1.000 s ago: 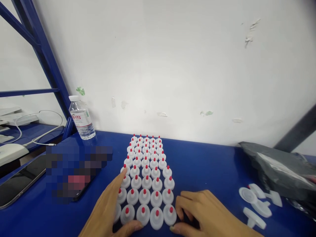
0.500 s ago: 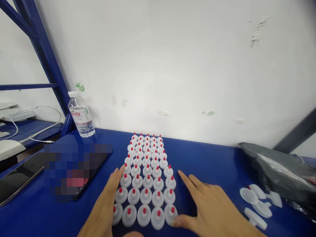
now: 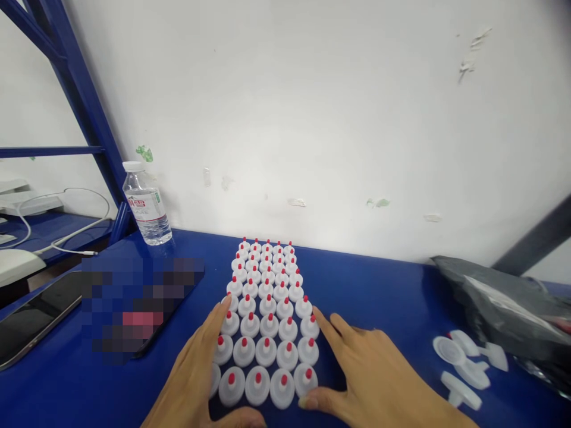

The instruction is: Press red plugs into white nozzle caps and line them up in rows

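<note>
White translucent round plastic caps (image 3: 266,351), each with an upright red-tipped nozzle, stand in a block of close rows on the blue table (image 3: 366,285). My left hand (image 3: 191,371) lies along the block's left side, fingers stretched forward and touching the outer caps; it partly hides the nearest left one. On the right side, my right hand (image 3: 368,365) is open, its index fingertip against the outer column and its thumb at the nearest right cap. Neither hand grasps anything.
Several loose white caps (image 3: 461,395) lie at the right, beside a dark plastic bag (image 3: 499,309). A water bottle (image 3: 149,211) stands at the back left. Nearer on the left are a phone (image 3: 40,309) and a dark, partly blurred-out device (image 3: 172,306). A white wall (image 3: 312,119) rises behind.
My right hand has moved left, bringing its fingertips against the right column. The right-hand caps in the near rows have shifted slightly inward. My left hand has shifted slightly right.
</note>
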The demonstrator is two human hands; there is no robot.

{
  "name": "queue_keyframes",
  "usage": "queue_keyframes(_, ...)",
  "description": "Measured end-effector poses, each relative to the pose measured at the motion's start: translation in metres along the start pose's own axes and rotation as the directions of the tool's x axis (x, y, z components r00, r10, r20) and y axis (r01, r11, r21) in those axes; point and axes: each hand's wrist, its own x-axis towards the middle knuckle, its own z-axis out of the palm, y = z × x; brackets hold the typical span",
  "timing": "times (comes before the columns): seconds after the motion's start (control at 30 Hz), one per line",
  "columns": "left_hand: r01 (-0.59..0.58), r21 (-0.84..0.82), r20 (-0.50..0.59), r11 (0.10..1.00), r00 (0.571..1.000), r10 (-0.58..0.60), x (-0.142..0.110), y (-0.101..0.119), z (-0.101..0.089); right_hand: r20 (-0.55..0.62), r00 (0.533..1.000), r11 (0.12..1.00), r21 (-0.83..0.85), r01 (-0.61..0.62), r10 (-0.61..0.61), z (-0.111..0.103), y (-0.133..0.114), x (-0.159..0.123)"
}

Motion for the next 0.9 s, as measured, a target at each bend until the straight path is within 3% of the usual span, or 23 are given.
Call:
queue_keyframes(0.3, 0.048, -0.036, -0.018, 0.998, 0.999, -0.048, 0.003, 0.006, 0.004, 0.008, 1.0, 0.999, -0.013, 0.03, -0.03, 0.0, 0.0, -0.002)
queue_keyframes(0.5, 0.061, -0.079, -0.009, 0.995, 0.998, -0.062, 0.0, 0.01, -0.005, -0.085, 0.993, 0.986, -0.15, 0.074, -0.087, 0.016, 0.011, -0.007)
queue_keyframes(0.67, 0.093, -0.064, -0.012, 0.994, 0.996, -0.094, -0.004, 0.006, -0.001, -0.199, 0.96, 0.963, -0.222, 0.153, -0.198, 0.029, 0.01, -0.005)
queue_keyframes(0.8, 0.072, -0.101, -0.05, 0.992, 0.996, -0.077, -0.002, 0.007, -0.005, -0.249, 0.953, 0.97, -0.212, 0.119, -0.171, 0.019, 0.014, -0.014)
queue_keyframes(0.9, 0.084, -0.102, -0.135, 0.991, 0.986, -0.097, -0.001, 0.014, -0.011, -0.367, 0.926, 0.985, -0.167, 0.029, -0.09, 0.002, 0.039, -0.035)
